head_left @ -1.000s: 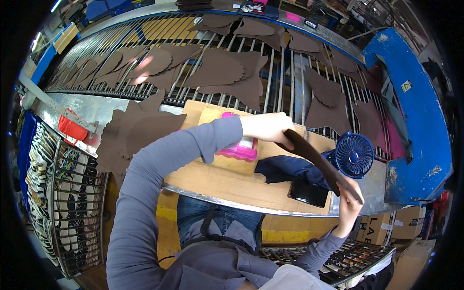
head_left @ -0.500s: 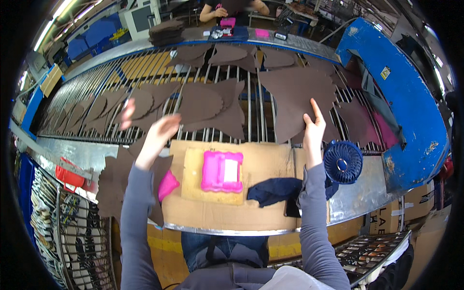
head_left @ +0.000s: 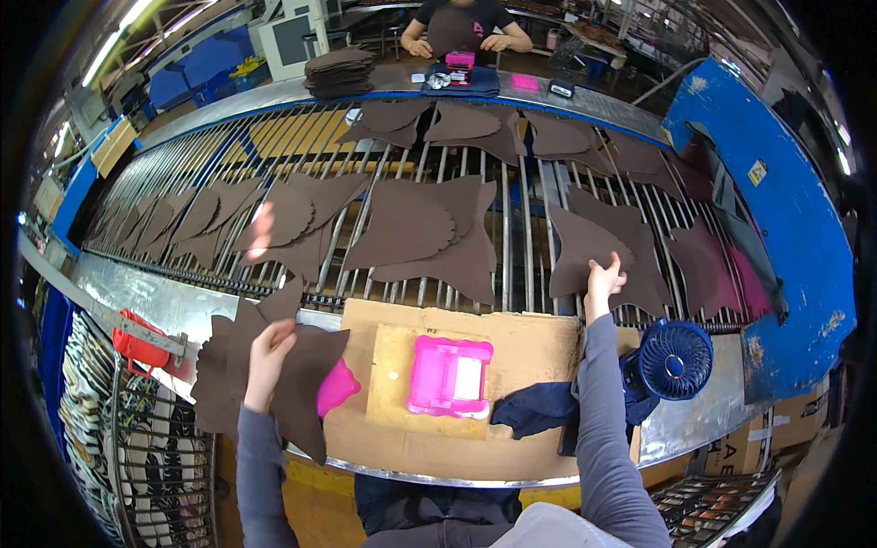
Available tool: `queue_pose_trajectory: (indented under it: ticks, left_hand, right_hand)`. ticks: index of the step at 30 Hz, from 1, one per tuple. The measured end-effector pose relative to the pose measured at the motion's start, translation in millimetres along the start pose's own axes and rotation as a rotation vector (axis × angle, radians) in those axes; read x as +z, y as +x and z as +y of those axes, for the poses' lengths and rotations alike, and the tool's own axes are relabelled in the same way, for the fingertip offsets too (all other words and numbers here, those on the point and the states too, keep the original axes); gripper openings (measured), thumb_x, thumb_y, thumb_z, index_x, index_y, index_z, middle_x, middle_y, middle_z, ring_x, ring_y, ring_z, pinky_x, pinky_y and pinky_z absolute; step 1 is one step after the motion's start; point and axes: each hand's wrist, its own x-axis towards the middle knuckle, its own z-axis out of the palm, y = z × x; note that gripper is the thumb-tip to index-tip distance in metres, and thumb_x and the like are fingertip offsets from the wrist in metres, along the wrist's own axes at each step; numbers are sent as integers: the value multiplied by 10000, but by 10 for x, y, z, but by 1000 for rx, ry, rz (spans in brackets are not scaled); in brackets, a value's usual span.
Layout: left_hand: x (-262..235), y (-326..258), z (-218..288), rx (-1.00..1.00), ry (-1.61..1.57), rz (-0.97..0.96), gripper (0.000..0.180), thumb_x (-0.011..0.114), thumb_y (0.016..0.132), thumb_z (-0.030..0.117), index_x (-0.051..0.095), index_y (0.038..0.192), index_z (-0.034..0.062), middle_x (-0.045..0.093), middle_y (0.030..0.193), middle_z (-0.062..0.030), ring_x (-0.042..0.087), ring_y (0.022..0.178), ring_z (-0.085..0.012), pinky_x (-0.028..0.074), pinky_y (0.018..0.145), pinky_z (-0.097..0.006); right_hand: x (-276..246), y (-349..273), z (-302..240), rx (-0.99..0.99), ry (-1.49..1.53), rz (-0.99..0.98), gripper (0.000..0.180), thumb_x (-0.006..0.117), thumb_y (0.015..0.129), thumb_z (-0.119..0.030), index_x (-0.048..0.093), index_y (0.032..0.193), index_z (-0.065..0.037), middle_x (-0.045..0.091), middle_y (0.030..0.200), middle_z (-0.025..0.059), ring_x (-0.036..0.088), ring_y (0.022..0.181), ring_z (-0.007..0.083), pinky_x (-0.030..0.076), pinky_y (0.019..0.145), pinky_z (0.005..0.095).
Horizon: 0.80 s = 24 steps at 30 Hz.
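Note:
My left hand (head_left: 270,358) is over a pile of dark brown cut sheet pieces (head_left: 311,379) at the front left, its fingers bent together on the top piece. Beside that pile lies a bright pink piece (head_left: 337,387). At the right, my right hand (head_left: 605,279) rests with fingers apart on a rounded brown piece (head_left: 582,245), which overlaps a larger brown piece on the rollers. A pink moulded block (head_left: 432,379) with a white patch sits between my arms on a yellowish board (head_left: 387,410). Some blurred fingers (head_left: 261,231) show above the left rollers; whose they are I cannot tell.
More overlapping brown pieces (head_left: 411,224) lie on the metal rollers (head_left: 523,265). Right of the cardboard stand a dark blue cloth (head_left: 532,408) and a blue fan (head_left: 674,363). A blue machine housing (head_left: 776,192) closes the right end. Across the rollers works another person (head_left: 464,32).
My right hand has lowered the brown piece, which now lies flat on the rollers. My left hand has moved back from the rollers to the brown pile. The view has shifted.

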Motion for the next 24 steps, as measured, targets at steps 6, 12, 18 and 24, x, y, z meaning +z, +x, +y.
queue_pose_trajectory:
  ticks: [6,12,18,24]
  left_hand:
    - [1016,1534,152,111,-68,-281,486,654,895,164,495,1322,-7,532,1346,-155,480,1269,-242,378,1059,-359]
    - [1953,2603,-105,111,465,-149,705,725,797,317,451,1347,-29,495,1319,-285,491,1238,-387,392,1050,-421]
    - [2280,2250,-91,50,491,-66,851,841,646,236,444,1379,68,383,1360,-244,416,1265,-390,379,1067,-419]
    - [2100,2153,26,-65,-65,11,840,802,702,197,381,1400,-6,419,1384,-235,433,1286,-329,357,1078,-380]
  right_hand:
    - [427,-626,-745,-191,545,-606,350,681,839,-104,602,1174,-40,639,1082,112,589,1044,215,429,965,335]
    - [1404,-644,-778,-137,49,-903,655,629,919,-248,349,1426,58,584,1266,195,564,1159,249,427,976,326]
    - [1569,-646,-1131,303,378,-1199,664,717,830,-187,403,1325,125,585,1209,216,609,1061,285,511,870,395]
    - [1627,-953,-1251,279,520,-1188,703,624,796,57,303,1421,55,505,1306,197,546,1094,273,493,905,404]
